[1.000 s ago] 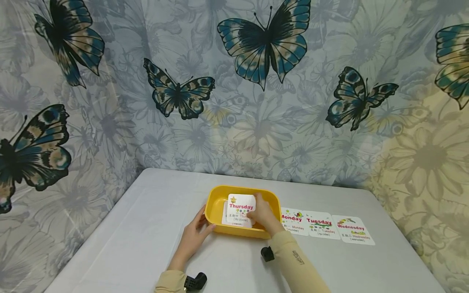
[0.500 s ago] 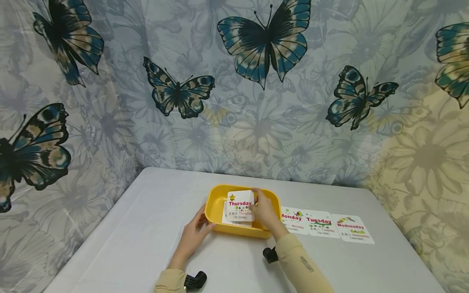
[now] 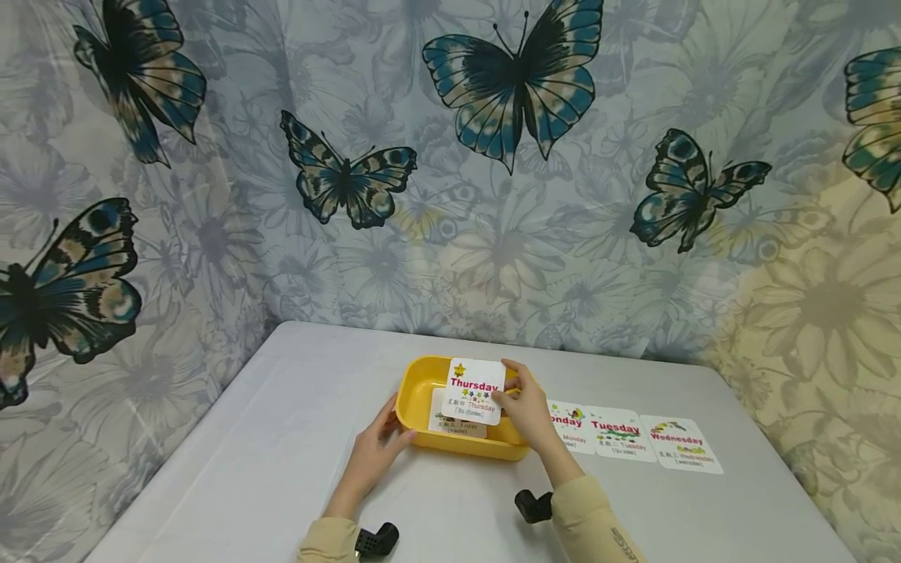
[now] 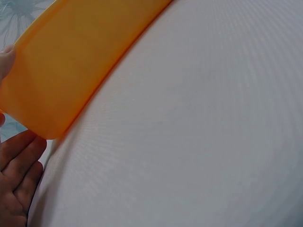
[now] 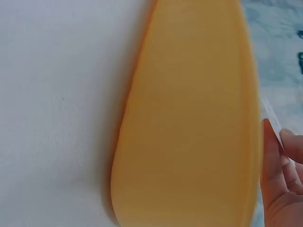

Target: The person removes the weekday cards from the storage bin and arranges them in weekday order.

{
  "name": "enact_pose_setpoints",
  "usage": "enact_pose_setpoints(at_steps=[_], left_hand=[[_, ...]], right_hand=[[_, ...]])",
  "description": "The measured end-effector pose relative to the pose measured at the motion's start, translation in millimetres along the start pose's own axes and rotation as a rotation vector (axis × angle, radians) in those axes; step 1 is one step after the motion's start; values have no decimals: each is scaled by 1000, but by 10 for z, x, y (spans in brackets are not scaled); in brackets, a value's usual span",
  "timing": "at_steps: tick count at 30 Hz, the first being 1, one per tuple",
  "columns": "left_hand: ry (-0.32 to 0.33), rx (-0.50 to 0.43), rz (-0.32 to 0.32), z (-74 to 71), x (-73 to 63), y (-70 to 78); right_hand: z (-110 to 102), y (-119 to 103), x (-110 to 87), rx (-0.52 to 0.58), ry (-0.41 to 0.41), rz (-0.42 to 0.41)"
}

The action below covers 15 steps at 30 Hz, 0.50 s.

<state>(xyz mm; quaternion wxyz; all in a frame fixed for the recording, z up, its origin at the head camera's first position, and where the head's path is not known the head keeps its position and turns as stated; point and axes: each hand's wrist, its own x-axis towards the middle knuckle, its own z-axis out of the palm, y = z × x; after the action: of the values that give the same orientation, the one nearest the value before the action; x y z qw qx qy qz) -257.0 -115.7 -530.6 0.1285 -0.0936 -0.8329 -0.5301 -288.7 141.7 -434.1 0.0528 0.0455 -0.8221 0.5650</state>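
My right hand [image 3: 531, 414] pinches a white flashcard printed Thursday [image 3: 473, 392] by its right edge, tilted up over the yellow plastic tray [image 3: 464, 447]. In the right wrist view, thumb and fingers of the right hand [image 5: 281, 184] hold the thin card edge [image 5: 271, 115] beyond the tray wall [image 5: 189, 118]. Under it, a Friday card [image 3: 454, 427] lies in the tray, partly covered. At the tray's front left corner, my left hand [image 3: 371, 460] grips the side, thumb on the rim. Several fingers of the left hand [image 4: 19, 175] show beside the tray wall [image 4: 71, 66].
To the right of the tray, a row of cards lies on the white table [image 3: 246, 469]: Monday [image 3: 572, 428], partly hidden by the right hand, Tuesday [image 3: 619, 434] and Wednesday [image 3: 681, 444]. A butterfly-patterned cloth [image 3: 493, 258] hangs behind the table.
The right hand has lifted the Thursday card from low in the tray, raising it and shifting it right. More of the Friday card shows. The left hand stays on the tray.
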Motion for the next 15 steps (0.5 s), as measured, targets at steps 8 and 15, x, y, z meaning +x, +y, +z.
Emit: enact_pose_setpoints(at_steps=[8,15], left_hand=[[-1,-8,2,14,-2,-22],[-4,-4,-10,7,-3,-15]], right_hand=[[-177,14,-187,160,17,81],[-384,100,-389,198,22,85]])
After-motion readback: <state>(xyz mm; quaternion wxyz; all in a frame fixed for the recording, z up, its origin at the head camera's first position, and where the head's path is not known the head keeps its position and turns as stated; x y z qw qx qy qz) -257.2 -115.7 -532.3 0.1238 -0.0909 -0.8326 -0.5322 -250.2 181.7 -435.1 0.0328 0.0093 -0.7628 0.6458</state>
